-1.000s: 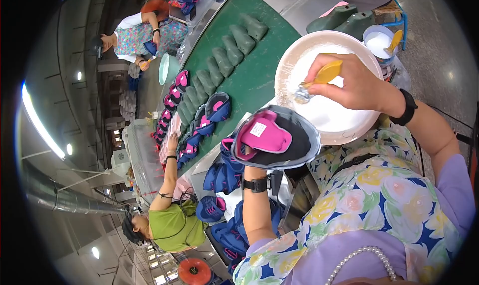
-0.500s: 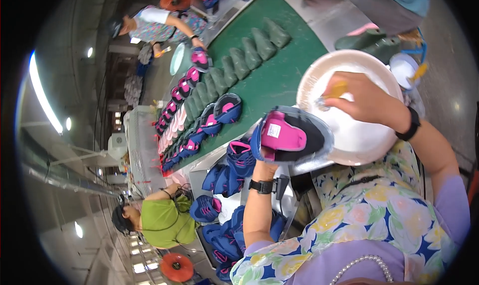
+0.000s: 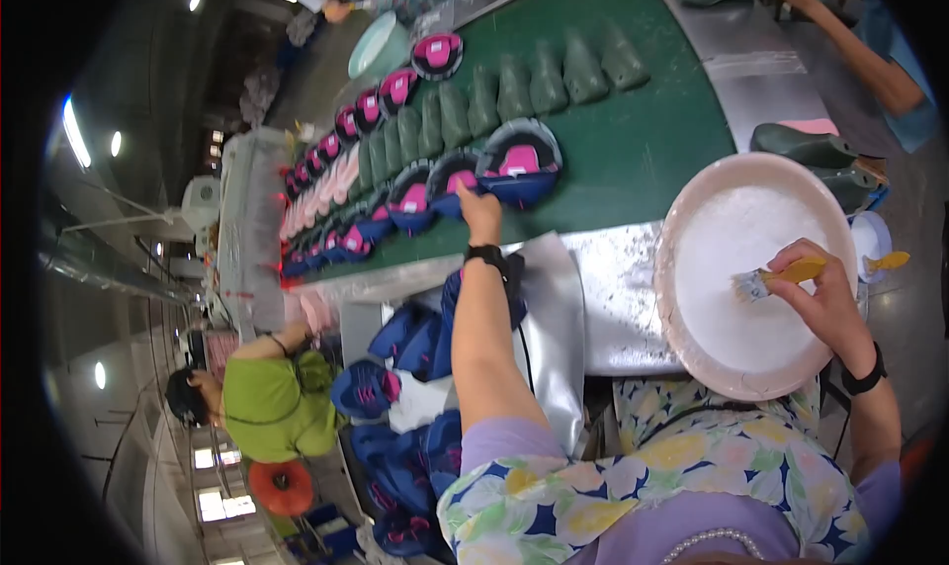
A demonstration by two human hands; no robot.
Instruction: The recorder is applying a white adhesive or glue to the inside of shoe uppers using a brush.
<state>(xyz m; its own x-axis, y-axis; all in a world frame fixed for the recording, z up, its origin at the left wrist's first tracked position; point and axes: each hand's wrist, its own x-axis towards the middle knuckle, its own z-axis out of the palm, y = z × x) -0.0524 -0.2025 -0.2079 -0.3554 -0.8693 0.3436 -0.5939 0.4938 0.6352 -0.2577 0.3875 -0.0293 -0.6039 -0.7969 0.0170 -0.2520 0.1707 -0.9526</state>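
"What's new on the green belt [image 3: 657, 145], upper middle of the frame?"

"Well, the basin [image 3: 682, 338] is at the right. A shoe upper [image 3: 524, 162] now sits at the right end of the nearer row, above centre; half a second ago I was holding one up beside that basin."

"Your hands?"

"My left hand [image 3: 478, 215] has reached the row, fingers half-curled against it; I can't tell if they grip. My right hand [image 3: 822, 293] stays pinched round the brush [image 3: 756, 285]."
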